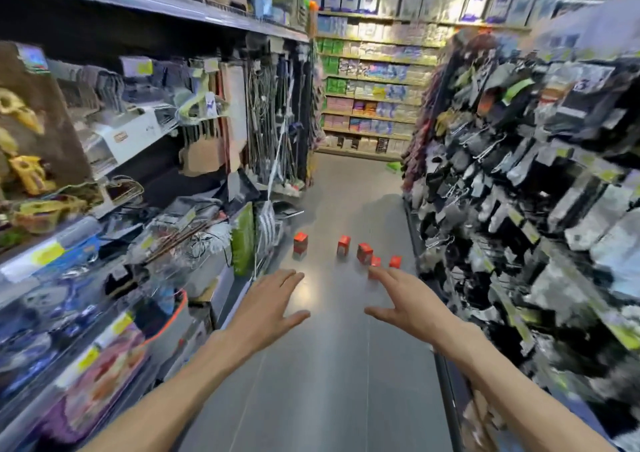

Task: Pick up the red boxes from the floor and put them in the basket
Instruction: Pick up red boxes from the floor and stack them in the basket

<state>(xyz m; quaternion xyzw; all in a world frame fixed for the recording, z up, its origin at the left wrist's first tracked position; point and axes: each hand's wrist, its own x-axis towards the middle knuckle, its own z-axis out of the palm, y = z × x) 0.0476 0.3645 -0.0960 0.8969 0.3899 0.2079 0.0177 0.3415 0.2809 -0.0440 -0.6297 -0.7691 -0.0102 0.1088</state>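
both arms reach forward over the grey floor (329, 365) of a shop aisle, palms down. the left hand (266, 307) has its fingers straight and close together, pointing ahead, with the thumb spread out to the side; it holds nothing and touches nothing. the right hand (403, 304) is the same: fingers stretched out and a little apart, thumb spread toward the other hand, nothing in it.

five red boxes (343, 245) stand on the floor further down the aisle, beyond both hands. the leftmost box (300, 243) stands apart from the rest, on the left side of the aisle. the middle one and a third box (364, 252) stand near each other. two smaller-looking boxes (395, 262) sit at the right, close to the foot of the right-hand rack; one of them is partly hidden behind the right hand's fingertips, and whether the fingers touch it cannot be told, though the hand looks to be in the air in front of it.

shelves (114, 160) full of blurred goods line the left side, and a rack of hanging dark packets (512, 160) lines the right.
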